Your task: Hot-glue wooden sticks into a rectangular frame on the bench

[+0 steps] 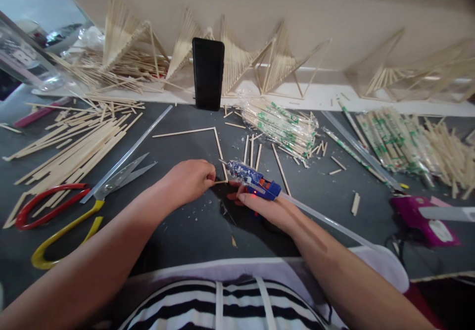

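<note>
My right hand (260,205) is wrapped round a blue hot glue gun (256,179), whose body is smeared with dried glue. A long clear glue stick (326,219) runs out of its back end. The nozzle points left, close to a thin wooden stick (219,148). That stick forms a corner at its far end with a longer wooden stick (181,133). My left hand (193,179) is closed, fingertips pinching a short wooden stick (219,182) at the near end of the angled frame. Part of my right fingers is hidden under the gun.
Scissors (107,186) with red and yellow handles lie left, by loose sticks (81,147) and a glue stick (129,147). A black phone (208,72) stands upright at the back, before twisted stick structures (237,63). Wrapped stick bundles (278,124) and a purple packet (423,221) lie right.
</note>
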